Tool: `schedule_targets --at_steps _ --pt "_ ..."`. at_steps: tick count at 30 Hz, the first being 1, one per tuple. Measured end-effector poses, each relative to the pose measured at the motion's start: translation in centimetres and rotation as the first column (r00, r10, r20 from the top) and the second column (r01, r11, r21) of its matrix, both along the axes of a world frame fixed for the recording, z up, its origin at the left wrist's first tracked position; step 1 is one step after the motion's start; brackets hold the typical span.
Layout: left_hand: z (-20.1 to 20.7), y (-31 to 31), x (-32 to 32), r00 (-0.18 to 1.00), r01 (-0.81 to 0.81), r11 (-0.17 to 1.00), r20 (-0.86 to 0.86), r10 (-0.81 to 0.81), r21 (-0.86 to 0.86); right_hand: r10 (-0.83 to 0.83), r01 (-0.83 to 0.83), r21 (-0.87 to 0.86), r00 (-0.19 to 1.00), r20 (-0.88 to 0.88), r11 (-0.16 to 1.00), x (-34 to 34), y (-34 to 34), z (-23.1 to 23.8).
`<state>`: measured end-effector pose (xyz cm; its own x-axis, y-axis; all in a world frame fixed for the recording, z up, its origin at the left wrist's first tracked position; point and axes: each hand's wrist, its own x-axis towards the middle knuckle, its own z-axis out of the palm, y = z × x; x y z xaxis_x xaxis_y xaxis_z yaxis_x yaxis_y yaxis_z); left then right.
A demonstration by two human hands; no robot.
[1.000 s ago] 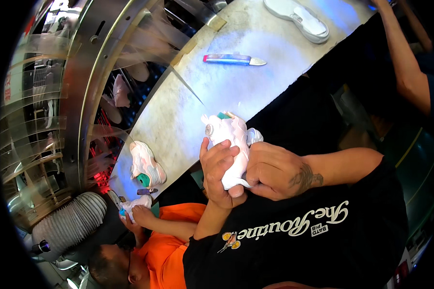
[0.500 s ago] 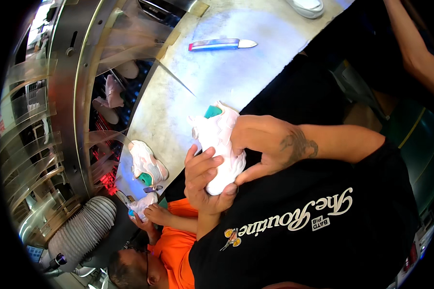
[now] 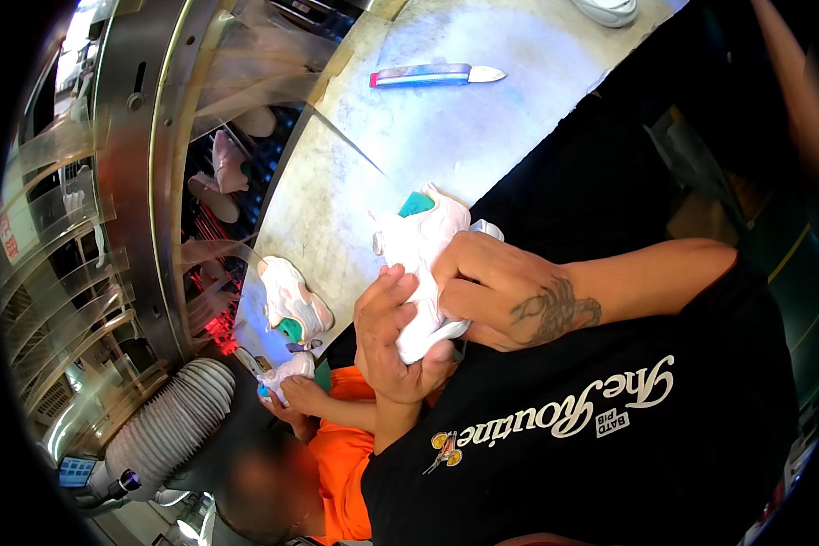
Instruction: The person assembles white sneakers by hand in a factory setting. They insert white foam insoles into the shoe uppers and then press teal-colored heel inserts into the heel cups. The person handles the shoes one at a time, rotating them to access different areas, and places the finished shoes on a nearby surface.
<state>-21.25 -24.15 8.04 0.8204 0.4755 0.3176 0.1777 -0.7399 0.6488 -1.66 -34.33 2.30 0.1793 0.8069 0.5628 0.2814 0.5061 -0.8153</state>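
Observation:
A white and pale pink sneaker [image 3: 446, 218] with a teal patch at its opening is tilted in front of my chest, near the bench edge. My left hand [image 3: 396, 332] wraps round the lower end of the sneaker from the left, its fingers over the white surface and its thumb below. My right hand [image 3: 500, 287], tattooed at the back, is closed against the sneaker's right side, with its fingers curled in. Just above its knuckles shows a small silvery-white piece [image 3: 489, 230]; I cannot tell what it is. The fingertips are partly hidden.
On the pale bench [image 3: 409, 127] lie a blue-striped hand tool [image 3: 437, 76] with a pointed tip, another sneaker [image 3: 293, 298] and a white shoe [image 3: 607, 9]. At left, a co-worker's hands [image 3: 302, 400] hold a sneaker. Clear plastic strips [image 3: 73, 282] hang by a metal frame; a ribbed hose [image 3: 173, 409] stands below.
My right hand has curled tighter and slid along the sneaker's side, and the silvery-white piece has come into sight. The sneaker remains in my left hand. The whole view has shifted slightly.

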Motion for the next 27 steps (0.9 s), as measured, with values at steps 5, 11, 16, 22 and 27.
schedule_targets --at_steps 5,11,16,22,27 --pt "-0.4 1.6 -0.1 0.994 0.108 0.994 0.027 -0.109 0.034 0.065 -0.072 0.064 0.993 0.100 0.995 0.9 1.2 -1.0" --pt "0.8 2.5 0.8 0.998 0.066 0.998 -0.020 -0.066 0.004 0.135 -0.143 0.069 0.985 0.111 0.987 2.3 3.1 -1.3" --pt "0.5 2.5 1.4 0.999 0.011 1.000 0.038 -0.010 -0.014 0.198 -0.188 -0.163 0.979 0.050 0.969 3.2 3.7 -1.4" --pt "-2.0 4.0 -1.2 0.982 0.024 0.993 0.191 -0.001 -0.118 0.030 -0.014 -0.153 0.994 0.105 0.988 0.7 3.4 -1.9" --pt "-0.1 4.1 -2.1 0.989 -0.137 0.990 -0.059 0.139 0.028 -0.146 0.166 -0.088 0.970 0.196 0.982 -1.5 2.2 -2.1"
